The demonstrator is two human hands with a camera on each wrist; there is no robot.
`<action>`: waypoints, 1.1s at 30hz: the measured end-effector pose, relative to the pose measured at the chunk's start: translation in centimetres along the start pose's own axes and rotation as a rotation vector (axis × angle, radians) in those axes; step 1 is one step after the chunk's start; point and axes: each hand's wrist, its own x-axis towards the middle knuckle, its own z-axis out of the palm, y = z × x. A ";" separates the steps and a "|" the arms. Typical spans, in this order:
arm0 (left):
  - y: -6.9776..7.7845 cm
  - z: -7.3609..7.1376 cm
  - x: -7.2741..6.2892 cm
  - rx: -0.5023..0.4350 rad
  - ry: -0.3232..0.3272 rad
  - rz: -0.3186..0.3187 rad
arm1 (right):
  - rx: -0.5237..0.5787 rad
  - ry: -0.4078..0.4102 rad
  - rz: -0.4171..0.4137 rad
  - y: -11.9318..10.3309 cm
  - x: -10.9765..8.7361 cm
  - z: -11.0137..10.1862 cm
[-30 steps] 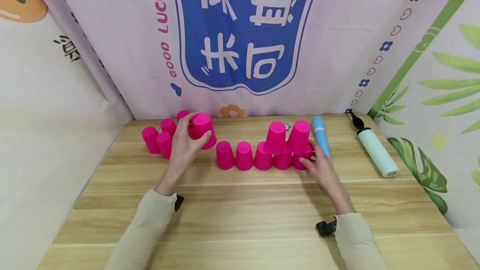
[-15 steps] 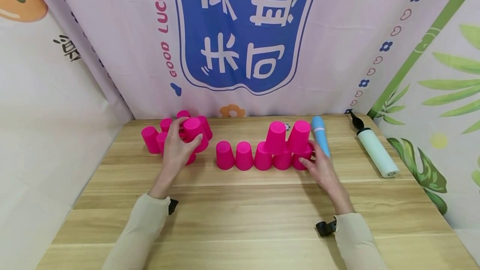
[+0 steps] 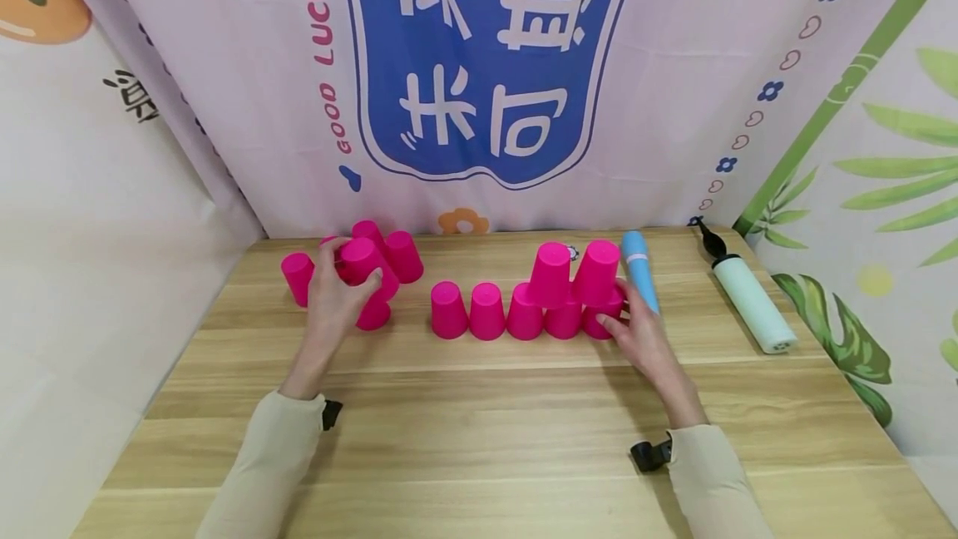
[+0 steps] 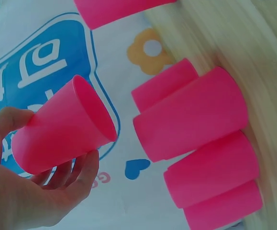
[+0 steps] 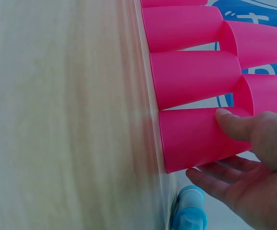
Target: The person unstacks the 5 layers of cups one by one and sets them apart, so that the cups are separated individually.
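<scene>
My left hand holds a magenta plastic cup in the air, thumb on one side and fingers on the other; in the head view it overlaps the left cluster of upturned cups. To the right, a row of upturned cups stands side by side on the table, and two more cups sit on top at its right part. At the row's right end my right hand has its thumb and fingers around the last bottom cup.
Behind the right hand lies a light blue tube-shaped thing. Farther right is a mint green cylinder with a black tapered end. A printed cloth hangs along the wooden table's back edge.
My left hand has moved left with the held cup, from beside the row's left end to over the left cluster. My right hand and the stacked row stay put.
</scene>
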 end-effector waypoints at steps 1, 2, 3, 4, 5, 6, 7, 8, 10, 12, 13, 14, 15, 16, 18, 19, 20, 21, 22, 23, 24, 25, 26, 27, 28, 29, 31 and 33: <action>-0.1 -0.1 0.0 0.000 0.001 -0.007 | -0.001 -0.002 0.002 0.0 0.0 0.0; -0.3 -0.2 0.0 -0.002 0.000 -0.013 | -0.003 -0.002 0.004 0.0 0.0 0.0; -0.4 -0.2 0.0 0.000 -0.001 -0.019 | -0.004 -0.004 0.004 0.0 0.0 0.0; -0.5 -0.3 0.0 -0.002 -0.002 -0.025 | -0.005 -0.004 0.008 0.0 0.0 0.0; -0.6 -0.4 0.0 -0.004 -0.002 -0.029 | -0.006 -0.006 0.010 0.0 0.0 0.0; -0.7 -0.4 0.0 -0.003 -0.001 -0.035 | -0.007 -0.007 0.012 0.0 0.0 0.0; -0.8 -0.5 0.0 0.000 0.001 -0.041 | -0.009 -0.006 0.014 0.0 0.0 0.0; -0.8 -0.6 -0.1 0.000 0.002 -0.048 | -0.010 -0.007 0.016 0.0 0.0 0.0; -1.0 -0.7 -0.1 0.003 0.009 -0.059 | -0.011 -0.006 0.017 0.0 0.0 0.0; -1.3 -0.9 -0.1 0.002 0.016 -0.069 | -0.011 -0.003 0.013 0.0 0.0 0.0; -1.4 -1.1 -0.1 -0.001 0.020 -0.073 | -0.011 -0.001 0.011 0.0 0.0 0.0; -1.5 -1.2 -0.1 -0.002 0.025 -0.078 | -0.006 -0.001 0.009 0.0 0.0 0.0; -1.7 -1.4 -0.1 0.000 0.028 -0.085 | -0.003 -0.001 0.008 0.0 0.0 0.1; -1.9 -1.6 -0.1 0.004 0.032 -0.091 | -0.002 -0.001 0.008 0.0 0.0 0.1; -2.2 -1.9 -0.1 -0.002 0.042 -0.094 | -0.001 -0.003 0.008 0.0 0.0 0.1; -2.3 -2.1 -0.1 0.003 0.050 -0.096 | 0.001 -0.005 0.010 0.0 0.0 0.1; -2.4 -2.2 -0.2 0.006 0.053 -0.100 | -0.001 -0.006 0.013 0.0 0.1 0.1; -2.6 -2.3 -0.2 0.007 0.055 -0.101 | -0.005 -0.006 0.013 0.0 0.1 0.1; -2.7 -2.5 -0.2 0.002 0.057 -0.103 | -0.008 -0.005 0.013 0.0 0.1 0.0; -2.7 -2.6 -0.2 -0.003 0.056 -0.106 | -0.012 -0.004 0.012 0.0 0.1 0.0; -2.8 -2.8 -0.3 -0.001 0.057 -0.111 | -0.014 -0.004 0.010 0.0 0.1 0.0; -2.8 -2.9 -0.3 0.001 0.054 -0.118 | -0.016 -0.003 0.008 0.0 0.1 0.0; -2.8 -3.1 -0.4 0.002 0.051 -0.124 | -0.018 -0.002 0.005 0.0 0.0 0.0; -2.9 -3.2 -0.4 0.003 0.049 -0.127 | -0.017 -0.002 0.002 0.0 0.0 0.0; -2.9 -3.4 -0.4 0.002 0.048 -0.131 | -0.016 -0.001 0.000 0.0 0.0 0.0; -3.0 -3.5 -0.5 0.007 0.049 -0.133 | -0.015 -0.001 -0.001 0.0 0.0 0.0; -3.1 -3.8 -0.5 0.012 0.051 -0.136 | -0.012 -0.001 0.001 0.0 0.0 0.0; -3.2 -4.0 -0.5 0.017 0.051 -0.142 | -0.011 0.000 0.004 0.0 0.1 0.0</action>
